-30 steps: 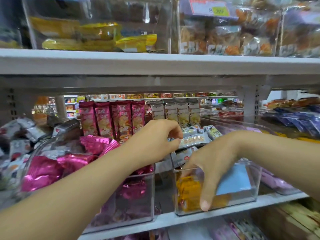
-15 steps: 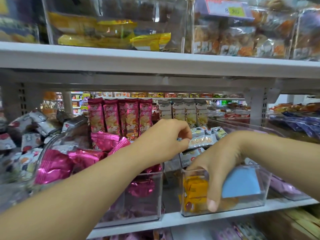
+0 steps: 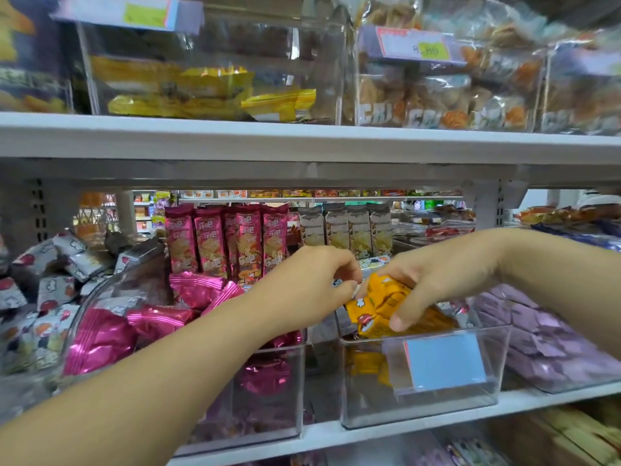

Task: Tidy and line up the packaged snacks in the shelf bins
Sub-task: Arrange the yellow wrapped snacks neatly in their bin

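Right hand now grips orange snack packets lifted from clear plastic bin; left hand pinches small pale packet; realignment pending.

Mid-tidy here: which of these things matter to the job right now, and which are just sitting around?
In the job:
orange packs, gripped by the right hand
left hand, fingers curled at their edge
clear bin below them

Just sitting there:
pink packs
purple packs
upper-shelf price tag

two hands, four grey packs
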`<action>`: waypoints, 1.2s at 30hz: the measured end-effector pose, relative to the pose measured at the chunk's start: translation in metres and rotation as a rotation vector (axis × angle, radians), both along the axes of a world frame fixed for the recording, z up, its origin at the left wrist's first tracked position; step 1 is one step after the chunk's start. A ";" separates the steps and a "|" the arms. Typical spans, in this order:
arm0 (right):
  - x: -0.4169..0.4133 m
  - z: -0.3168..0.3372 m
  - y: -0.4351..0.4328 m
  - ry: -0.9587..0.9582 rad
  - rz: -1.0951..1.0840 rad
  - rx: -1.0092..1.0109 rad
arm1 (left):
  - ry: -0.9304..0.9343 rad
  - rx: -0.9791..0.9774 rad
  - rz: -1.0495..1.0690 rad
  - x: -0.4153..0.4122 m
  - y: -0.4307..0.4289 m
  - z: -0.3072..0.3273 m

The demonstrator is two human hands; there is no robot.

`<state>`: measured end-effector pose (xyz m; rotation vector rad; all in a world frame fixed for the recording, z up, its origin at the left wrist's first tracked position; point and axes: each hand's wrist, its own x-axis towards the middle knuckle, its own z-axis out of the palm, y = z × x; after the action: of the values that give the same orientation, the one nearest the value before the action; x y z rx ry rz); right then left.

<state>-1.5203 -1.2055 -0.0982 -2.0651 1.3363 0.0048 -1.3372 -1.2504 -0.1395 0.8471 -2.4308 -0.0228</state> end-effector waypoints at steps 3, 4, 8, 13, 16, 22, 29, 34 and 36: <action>0.000 0.005 0.011 -0.003 -0.039 -0.177 | 0.032 0.003 -0.012 0.002 0.006 0.005; 0.002 0.006 0.016 0.013 -0.053 -0.261 | 0.060 0.005 -0.009 0.003 0.009 0.008; 0.009 0.011 0.032 -0.099 -0.117 -0.564 | 0.309 0.088 -0.089 0.016 0.031 0.021; 0.036 0.018 0.060 -0.277 -0.135 -0.742 | 0.527 0.297 -0.286 0.048 0.068 0.022; 0.064 0.007 0.078 -0.337 -0.092 -0.763 | 0.517 0.257 -0.297 0.074 0.087 0.012; 0.126 -0.040 0.103 -0.458 -0.048 -0.743 | 0.417 0.157 -0.108 0.131 0.123 -0.013; 0.194 -0.108 0.108 -0.452 0.037 -0.729 | 0.387 0.312 -0.015 0.206 0.148 -0.066; 0.234 -0.158 0.088 -0.432 0.060 -0.789 | 0.352 0.375 0.133 0.253 0.141 -0.120; 0.252 -0.182 0.076 -0.487 0.050 -0.737 | 0.286 0.337 0.232 0.269 0.134 -0.141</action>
<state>-1.2686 -1.1297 -0.2800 -2.4465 1.0551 -1.0380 -1.0684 -1.1163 -0.2800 1.1818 -2.0769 -0.4457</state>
